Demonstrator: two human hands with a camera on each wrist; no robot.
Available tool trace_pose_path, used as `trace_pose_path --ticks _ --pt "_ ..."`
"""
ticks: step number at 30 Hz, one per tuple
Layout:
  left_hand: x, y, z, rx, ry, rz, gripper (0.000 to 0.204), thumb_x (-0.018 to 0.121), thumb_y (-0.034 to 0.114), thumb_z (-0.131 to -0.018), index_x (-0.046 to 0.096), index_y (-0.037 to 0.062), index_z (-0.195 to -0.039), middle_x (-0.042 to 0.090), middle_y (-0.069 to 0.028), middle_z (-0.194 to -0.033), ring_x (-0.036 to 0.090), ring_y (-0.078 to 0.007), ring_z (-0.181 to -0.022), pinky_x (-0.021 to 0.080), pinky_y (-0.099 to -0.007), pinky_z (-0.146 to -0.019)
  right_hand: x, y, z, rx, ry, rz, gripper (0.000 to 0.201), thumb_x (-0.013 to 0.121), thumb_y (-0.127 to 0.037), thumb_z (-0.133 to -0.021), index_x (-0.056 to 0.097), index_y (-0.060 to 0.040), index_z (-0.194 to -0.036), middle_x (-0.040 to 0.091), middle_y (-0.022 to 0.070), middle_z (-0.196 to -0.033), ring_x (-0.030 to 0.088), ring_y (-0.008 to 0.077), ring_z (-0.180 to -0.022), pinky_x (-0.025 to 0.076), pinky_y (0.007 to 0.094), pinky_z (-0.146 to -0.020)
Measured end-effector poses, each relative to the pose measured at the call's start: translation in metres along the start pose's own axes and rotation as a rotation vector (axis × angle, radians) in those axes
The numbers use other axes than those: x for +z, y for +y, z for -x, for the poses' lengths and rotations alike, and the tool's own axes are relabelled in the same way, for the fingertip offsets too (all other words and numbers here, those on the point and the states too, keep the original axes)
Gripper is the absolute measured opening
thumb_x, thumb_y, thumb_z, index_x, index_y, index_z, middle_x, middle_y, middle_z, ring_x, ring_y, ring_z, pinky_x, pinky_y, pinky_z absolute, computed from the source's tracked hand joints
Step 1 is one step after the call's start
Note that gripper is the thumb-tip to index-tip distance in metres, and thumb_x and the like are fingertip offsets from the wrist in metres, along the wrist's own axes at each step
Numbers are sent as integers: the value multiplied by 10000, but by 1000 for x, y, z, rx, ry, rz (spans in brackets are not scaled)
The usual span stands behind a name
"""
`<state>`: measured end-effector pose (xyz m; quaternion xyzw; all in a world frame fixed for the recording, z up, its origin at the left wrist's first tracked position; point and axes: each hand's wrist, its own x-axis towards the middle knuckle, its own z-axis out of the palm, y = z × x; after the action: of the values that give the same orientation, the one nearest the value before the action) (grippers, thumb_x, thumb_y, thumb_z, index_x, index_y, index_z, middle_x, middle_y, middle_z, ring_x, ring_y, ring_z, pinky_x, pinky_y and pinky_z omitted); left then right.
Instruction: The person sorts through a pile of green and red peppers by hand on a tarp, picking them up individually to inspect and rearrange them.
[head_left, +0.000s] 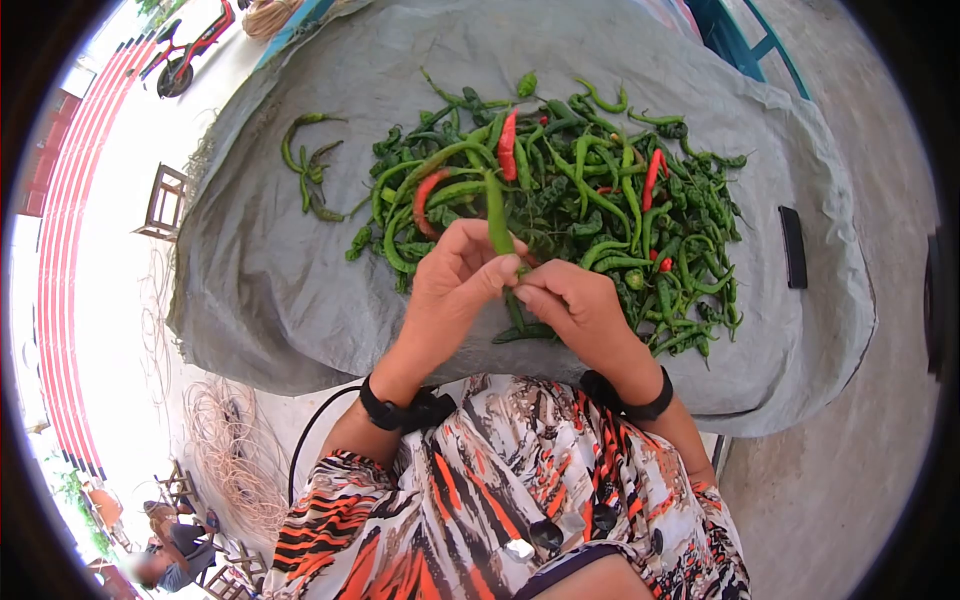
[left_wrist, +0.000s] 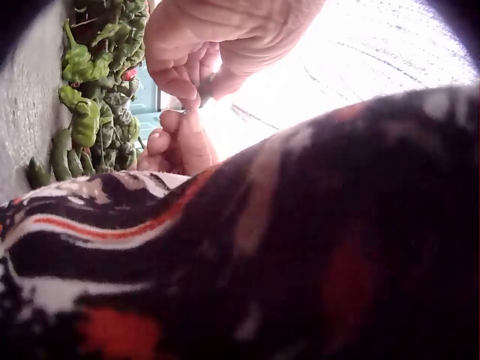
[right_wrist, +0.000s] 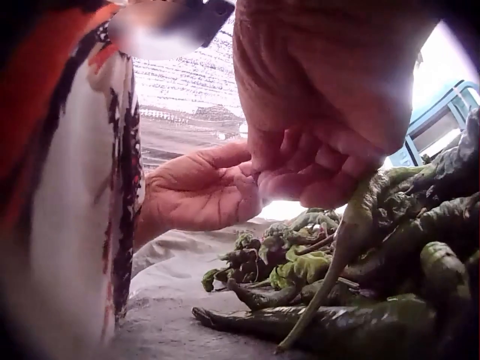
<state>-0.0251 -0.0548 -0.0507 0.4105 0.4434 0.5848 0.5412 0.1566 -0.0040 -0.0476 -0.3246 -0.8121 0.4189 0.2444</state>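
Observation:
My left hand (head_left: pixel 452 287) holds a long green chili pepper (head_left: pixel 497 215) upright between thumb and fingers, its body rising over the heap. At the pepper's lower, stem end, the thumb and forefinger of my right hand (head_left: pixel 583 305) pinch, right against the left thumb. Both hands meet over the near edge of a large heap of green chili peppers (head_left: pixel 600 215), with a few red chili peppers (head_left: pixel 507 145) among them. Another green chili pepper (head_left: pixel 513 310) shows just below the joined fingertips. In the right wrist view the right hand's fingers hide the pinched stem.
A grey sheet (head_left: pixel 270 280) lies under the heap. Several peppers (head_left: pixel 308 165) lie apart at the left, and a black phone-like object (head_left: pixel 793 247) at the right. Tangled cord (head_left: pixel 235 450), a small stool (head_left: pixel 163 200) and a seated person (head_left: pixel 180 550) are off to the left.

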Motion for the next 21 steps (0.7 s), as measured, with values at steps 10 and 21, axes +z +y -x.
trace_pose_path --ticks 10,21 --pt "-11 2 -6 -47 213 61 353 611 133 -951 492 31 -1268 650 -60 -1009 600 -100 -769 474 -232 -675 -4 -2 -15 -185 342 509 191 704 -123 -790 674 -99 -976 641 65 -983 585 255 -918 440 386 -829" --pt "-17 -4 -5 136 339 -255 358 600 58 -936 506 26 -1279 567 -62 -1154 543 -56 -769 459 -204 -682 2 23 -19 -110 349 482 267 708 -148 -784 686 -124 -1049 671 24 -1001 569 238 -987 371 432 -963"
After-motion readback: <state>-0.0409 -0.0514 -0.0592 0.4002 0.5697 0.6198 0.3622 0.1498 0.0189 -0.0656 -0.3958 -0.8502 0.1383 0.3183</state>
